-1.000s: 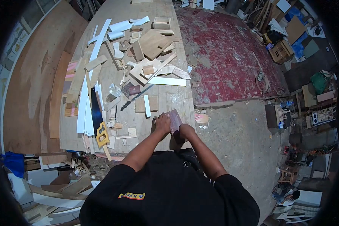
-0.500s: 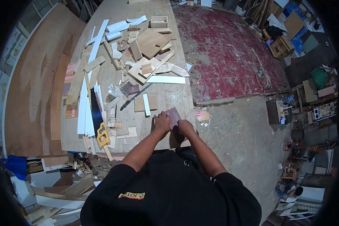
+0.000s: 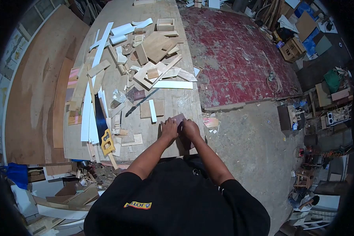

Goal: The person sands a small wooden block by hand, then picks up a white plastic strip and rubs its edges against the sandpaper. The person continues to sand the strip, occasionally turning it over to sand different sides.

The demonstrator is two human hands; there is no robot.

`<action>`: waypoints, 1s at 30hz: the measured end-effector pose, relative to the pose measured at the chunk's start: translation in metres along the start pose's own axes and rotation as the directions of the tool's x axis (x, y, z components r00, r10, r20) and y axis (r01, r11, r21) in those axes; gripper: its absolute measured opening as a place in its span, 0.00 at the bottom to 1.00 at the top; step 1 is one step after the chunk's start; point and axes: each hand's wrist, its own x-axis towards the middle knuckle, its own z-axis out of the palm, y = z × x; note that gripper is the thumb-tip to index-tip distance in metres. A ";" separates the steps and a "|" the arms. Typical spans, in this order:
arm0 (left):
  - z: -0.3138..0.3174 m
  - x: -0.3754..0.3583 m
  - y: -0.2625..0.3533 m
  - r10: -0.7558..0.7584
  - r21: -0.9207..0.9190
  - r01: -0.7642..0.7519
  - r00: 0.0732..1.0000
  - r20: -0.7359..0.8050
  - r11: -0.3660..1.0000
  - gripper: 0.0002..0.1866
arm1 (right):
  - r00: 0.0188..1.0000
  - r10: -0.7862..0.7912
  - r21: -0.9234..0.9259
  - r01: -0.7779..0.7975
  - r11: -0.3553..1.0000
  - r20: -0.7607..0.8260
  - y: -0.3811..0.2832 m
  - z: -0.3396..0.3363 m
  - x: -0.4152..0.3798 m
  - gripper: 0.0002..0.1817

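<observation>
A brownish-red sheet [image 3: 179, 117], which looks like sandpaper, lies near the right edge of the wooden table [image 3: 173, 145]. My left hand [image 3: 169, 129] presses on its left side, fingers spread and pointing forward. On its right side is my right hand [image 3: 190, 129], fingers closed round something too small to make out. The two hands are close together. Just ahead and to the left, a white strip [image 3: 152, 110] rests on a square wooden board [image 3: 145, 109].
A handsaw with a yellow handle [image 3: 107, 142] lies at the left among white strips [image 3: 89, 122]. Wood offcuts [image 3: 157, 45] are piled farther up the table. At the far lower right is a person [image 3: 307, 202].
My right hand has moved slightly forward and to the left over the reddish sheet, covering more of it. My left hand has hardly moved.
</observation>
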 end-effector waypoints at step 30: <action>0.005 0.001 -0.001 -0.011 -0.003 0.011 1.000 -0.015 1.000 0.49 | 0.865 0.296 -0.238 -0.213 0.948 0.404 0.002 -0.011 -0.021 0.10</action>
